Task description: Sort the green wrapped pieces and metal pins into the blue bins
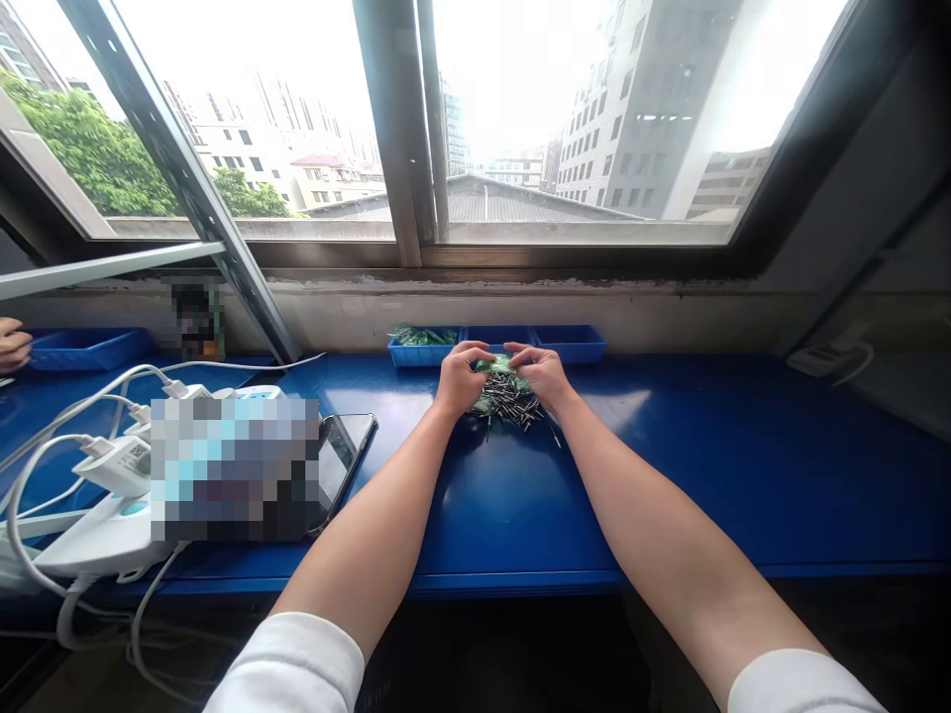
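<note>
My left hand (463,379) and my right hand (546,376) are raised side by side over the blue table. Both have thumb and fingers pinched on a small green-tinted clear plastic bag (503,363), which spans the gap between them. Right below lies a heap of small thin dark metal pins or screws (512,399), too small to name exactly. A few of these pieces lie loose at the near edge of the heap. More green plastic shows at the heap's left side, partly covered by my left hand.
Behind my hands stands a blue divided bin (569,347); its left section holds green plastic bags (423,337). To the left are a phone (349,456), a white power strip (89,540) with plugs and cables, and another blue tray (93,349). Another person's hand (13,347) shows at the far left.
</note>
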The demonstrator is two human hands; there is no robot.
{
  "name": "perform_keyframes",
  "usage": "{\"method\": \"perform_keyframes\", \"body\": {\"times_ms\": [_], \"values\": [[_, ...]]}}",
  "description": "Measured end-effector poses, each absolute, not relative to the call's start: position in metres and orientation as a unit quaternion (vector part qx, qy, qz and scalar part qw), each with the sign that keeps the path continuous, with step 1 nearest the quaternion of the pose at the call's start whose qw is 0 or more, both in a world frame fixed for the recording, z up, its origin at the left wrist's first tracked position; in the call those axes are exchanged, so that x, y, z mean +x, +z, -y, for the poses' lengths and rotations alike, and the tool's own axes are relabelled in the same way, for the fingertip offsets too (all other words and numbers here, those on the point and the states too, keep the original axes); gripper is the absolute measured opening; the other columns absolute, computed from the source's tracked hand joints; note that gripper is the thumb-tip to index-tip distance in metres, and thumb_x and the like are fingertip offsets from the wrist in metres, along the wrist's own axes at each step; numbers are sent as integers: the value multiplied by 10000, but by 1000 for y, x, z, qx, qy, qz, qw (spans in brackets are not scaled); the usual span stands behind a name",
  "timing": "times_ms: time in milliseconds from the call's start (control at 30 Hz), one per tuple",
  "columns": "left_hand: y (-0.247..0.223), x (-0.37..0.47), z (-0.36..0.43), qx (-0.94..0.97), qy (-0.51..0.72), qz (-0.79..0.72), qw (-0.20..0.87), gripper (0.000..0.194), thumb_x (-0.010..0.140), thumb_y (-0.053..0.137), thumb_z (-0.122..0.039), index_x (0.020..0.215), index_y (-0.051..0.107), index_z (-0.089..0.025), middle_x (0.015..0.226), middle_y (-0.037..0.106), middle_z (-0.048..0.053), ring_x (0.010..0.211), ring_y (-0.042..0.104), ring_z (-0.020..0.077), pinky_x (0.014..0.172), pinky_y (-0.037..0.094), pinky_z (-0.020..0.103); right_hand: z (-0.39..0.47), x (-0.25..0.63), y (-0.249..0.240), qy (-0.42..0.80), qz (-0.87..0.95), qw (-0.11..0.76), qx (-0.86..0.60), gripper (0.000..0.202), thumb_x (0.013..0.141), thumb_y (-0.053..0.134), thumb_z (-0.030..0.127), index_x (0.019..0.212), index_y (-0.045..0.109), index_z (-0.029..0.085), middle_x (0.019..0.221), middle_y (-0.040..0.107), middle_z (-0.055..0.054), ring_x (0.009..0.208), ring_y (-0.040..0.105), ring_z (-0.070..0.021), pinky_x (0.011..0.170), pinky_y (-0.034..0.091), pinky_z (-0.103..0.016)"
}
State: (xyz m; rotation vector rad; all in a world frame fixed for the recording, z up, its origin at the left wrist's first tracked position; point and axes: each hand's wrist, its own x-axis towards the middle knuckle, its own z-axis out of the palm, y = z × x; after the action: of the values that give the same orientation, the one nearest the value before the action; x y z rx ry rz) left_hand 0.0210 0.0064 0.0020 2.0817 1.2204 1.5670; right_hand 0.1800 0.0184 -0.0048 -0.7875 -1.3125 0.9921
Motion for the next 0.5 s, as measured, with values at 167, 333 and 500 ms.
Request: {"method": "perform_keyframes", "body": {"times_ms": [167, 333, 500], "values": [[1, 23, -5, 701, 535, -435, 181, 324, 748, 633, -263, 1065, 608, -203, 840, 685, 25, 781, 629, 171, 755, 479, 289, -20, 181, -4, 442, 530, 629, -357, 260, 484, 784, 291, 690, 676, 177, 716, 669, -13, 701, 618, -170, 720, 489, -331], [-1, 24, -4, 686, 553, -424, 209, 415, 766, 623, -302, 1148, 489, -208, 704, 632, -17, 600, 576, 123, 610, 447, 238, -17, 180, 1, 434, 522, 621, -392, 347, 466, 801, 352, 714, 648, 162, 650, 644, -4, 631, 589, -148, 651, 474, -303], [-1, 26, -3, 678, 572, -397, 235, 351, 749, 609, -274, 1087, 528, -218, 729, 646, -14, 627, 596, 123, 612, 449, 228, -17, 182, 1, 387, 525, 622, -433, 322, 532, 758, 373, 747, 665, 154, 708, 666, -29, 683, 608, -167, 666, 477, -302]]}}
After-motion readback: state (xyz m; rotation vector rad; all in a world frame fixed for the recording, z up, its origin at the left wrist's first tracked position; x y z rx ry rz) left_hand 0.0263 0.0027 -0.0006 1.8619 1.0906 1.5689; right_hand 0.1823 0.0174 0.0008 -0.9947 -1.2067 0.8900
